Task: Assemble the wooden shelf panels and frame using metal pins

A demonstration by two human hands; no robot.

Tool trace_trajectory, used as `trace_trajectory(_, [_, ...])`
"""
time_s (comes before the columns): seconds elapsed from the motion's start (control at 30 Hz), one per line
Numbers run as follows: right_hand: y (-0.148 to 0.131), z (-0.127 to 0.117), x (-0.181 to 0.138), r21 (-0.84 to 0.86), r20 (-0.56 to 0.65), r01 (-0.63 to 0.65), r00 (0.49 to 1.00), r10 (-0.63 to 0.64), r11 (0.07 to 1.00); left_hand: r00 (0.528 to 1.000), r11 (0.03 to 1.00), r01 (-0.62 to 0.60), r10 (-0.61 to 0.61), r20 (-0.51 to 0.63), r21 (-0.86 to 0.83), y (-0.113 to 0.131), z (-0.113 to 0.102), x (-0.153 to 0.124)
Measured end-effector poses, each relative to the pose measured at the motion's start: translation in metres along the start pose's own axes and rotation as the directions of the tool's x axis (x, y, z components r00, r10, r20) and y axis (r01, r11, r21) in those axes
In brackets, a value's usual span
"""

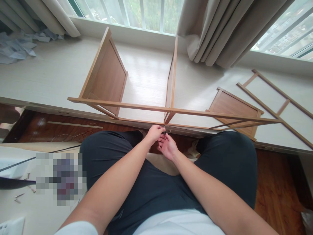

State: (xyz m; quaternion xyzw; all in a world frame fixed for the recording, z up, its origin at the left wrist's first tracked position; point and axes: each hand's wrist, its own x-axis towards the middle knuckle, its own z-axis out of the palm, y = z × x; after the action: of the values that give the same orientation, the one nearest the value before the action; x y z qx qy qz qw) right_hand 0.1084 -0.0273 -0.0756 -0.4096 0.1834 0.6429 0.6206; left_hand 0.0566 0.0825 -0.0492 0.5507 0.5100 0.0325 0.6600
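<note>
My left hand (154, 133) and my right hand (167, 146) meet between my knees, just below the front rail (137, 106) of a half-built wooden frame. The left hand's fingers are pinched on a small thin metal piece (164, 130), probably a screw. The right hand lies palm up with curled fingers right beside it, touching the left fingertips; whether it holds anything is hidden. Two upright wooden panels (107, 75) (172, 81) rise from the rail toward the window.
A loose wooden panel (234, 109) and a ladder-like wooden frame (276, 98) lie on the pale platform at right. Curtains (225, 29) hang at the window. A thin wooden strip (73, 125) lies on the dark floor. Small screws (19, 195) are scattered at left. Crumpled paper (17, 47) sits far left.
</note>
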Motion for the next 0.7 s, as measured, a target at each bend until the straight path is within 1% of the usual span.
trace_trajectory(0.17, [0.001,0.001,0.000,-0.030,-0.049,0.042,0.998,-0.044,0.999,0.999,0.999,-0.034,0.034,0.008,0.020,-0.003,0.000,0.002])
trace_trajectory(0.23, [0.003,0.000,0.001,-0.068,-0.067,0.093,0.993,-0.097,0.993,0.999,0.999,-0.037,0.037,0.012,0.024,-0.002,0.000,0.002])
trace_trajectory(0.3, [0.007,-0.001,0.003,-0.141,-0.088,0.179,0.977,-0.192,0.974,1.000,1.000,-0.025,0.024,0.018,0.008,0.000,0.000,0.001])
trace_trajectory(0.4, [0.012,-0.003,0.005,-0.296,-0.088,0.332,0.924,-0.372,0.896,0.999,0.999,0.005,-0.002,0.054,-0.052,0.003,0.001,0.000])
trace_trajectory(0.47, [0.015,-0.003,0.007,-0.383,-0.077,0.393,0.888,-0.453,0.836,0.997,0.997,0.011,-0.006,0.075,-0.074,0.004,0.002,0.000])
trace_trajectory(0.57, [0.016,-0.003,0.007,-0.463,-0.077,0.415,0.861,-0.503,0.783,0.997,0.998,0.003,0.003,0.076,-0.070,0.004,0.002,0.000])
trace_trajectory(0.7, [0.014,-0.002,0.005,-0.524,-0.062,0.432,0.840,-0.539,0.734,0.997,0.998,-0.017,0.021,0.072,-0.061,0.002,0.001,0.002])
